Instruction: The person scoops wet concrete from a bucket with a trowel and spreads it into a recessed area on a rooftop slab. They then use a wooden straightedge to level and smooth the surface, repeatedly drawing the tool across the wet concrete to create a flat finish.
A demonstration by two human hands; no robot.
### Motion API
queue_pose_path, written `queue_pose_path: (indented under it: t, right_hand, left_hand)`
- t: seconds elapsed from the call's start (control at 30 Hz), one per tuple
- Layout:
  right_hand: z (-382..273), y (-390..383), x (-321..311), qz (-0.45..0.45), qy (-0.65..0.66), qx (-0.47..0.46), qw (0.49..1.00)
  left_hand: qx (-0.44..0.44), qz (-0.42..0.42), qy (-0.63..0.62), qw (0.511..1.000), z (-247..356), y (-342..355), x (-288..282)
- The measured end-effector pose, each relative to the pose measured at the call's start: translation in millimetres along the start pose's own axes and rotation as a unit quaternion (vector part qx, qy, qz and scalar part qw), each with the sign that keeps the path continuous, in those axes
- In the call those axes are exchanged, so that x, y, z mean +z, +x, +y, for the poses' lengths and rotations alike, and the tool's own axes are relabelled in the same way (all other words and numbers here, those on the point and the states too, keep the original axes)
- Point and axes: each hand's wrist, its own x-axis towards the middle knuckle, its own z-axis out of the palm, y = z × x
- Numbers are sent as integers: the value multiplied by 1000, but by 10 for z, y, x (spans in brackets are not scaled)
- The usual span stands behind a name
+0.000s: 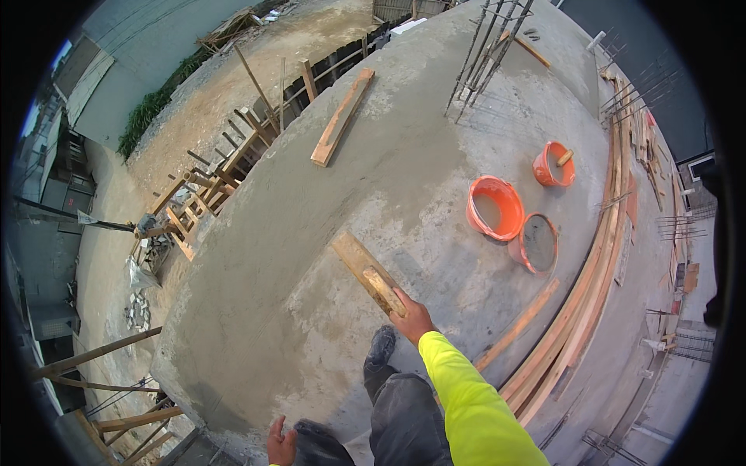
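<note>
Wooden float [361, 262] lies flat over the two-toned concrete slab [326, 311], its raised handle [380, 287] wrapped by the right hand [413, 319], a grip that likely keeps the blade [347, 246] level and the knuckles clear; whether it touches is hard to tell. The left hand [282, 444], fingers loosely parted around nothing visible, hovers beside the dark trouser leg [320, 446]. Three orange buckets [510, 208] cluster rightward, probably set nearby yet off the darker mortar [303, 190].

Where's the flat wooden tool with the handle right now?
In the head view, the wooden tool is near the middle, gripped in the right hand, to the left of the three orange buckets.
</note>
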Motion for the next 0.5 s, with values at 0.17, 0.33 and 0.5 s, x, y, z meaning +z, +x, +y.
queue_pose_path:
  t: [0.17, 0.33, 0.5]
  right_hand:
    - [429, 5, -339, 94, 67, 95, 989]
    - [627, 293, -340, 62, 90, 44, 993]
    - [626, 863, -286, 31, 115, 53, 991]
  left_hand:
    - [103, -93, -72, 988, 1464, 255, 1126]
    - [192, -161, -105, 962, 2465, 583, 1990]
    - [243, -161, -81, 953, 3133, 1244, 2585]
